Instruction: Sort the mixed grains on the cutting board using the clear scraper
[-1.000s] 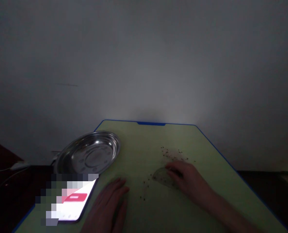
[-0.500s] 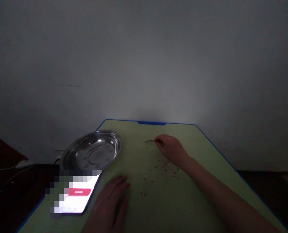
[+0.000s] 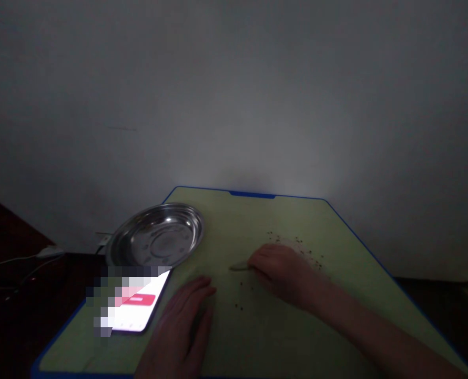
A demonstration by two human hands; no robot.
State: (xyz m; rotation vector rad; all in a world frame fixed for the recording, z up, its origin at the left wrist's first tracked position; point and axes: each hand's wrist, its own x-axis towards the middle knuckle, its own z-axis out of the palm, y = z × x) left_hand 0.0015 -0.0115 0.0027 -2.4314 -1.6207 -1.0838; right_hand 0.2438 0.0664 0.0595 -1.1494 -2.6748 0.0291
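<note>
Head view: a lit phone [image 3: 139, 310] lies before a metal bowl [image 3: 165, 243]; the person's left hand [image 3: 182, 321] rests empty, fingers loosely extended, on the table [image 3: 230, 347]; mid-table, the right hand [image 3: 275, 268] pinches a thin tool [image 3: 240, 267] beside scattered dark specks [image 3: 298, 240].

Left hand [image 3: 179, 326] lies palm down; right hand [image 3: 279, 271] seemingly pinched.

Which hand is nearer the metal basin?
Left. The left hand lies below and right of the metal basin in view; the right hand is farther to its right.
</note>
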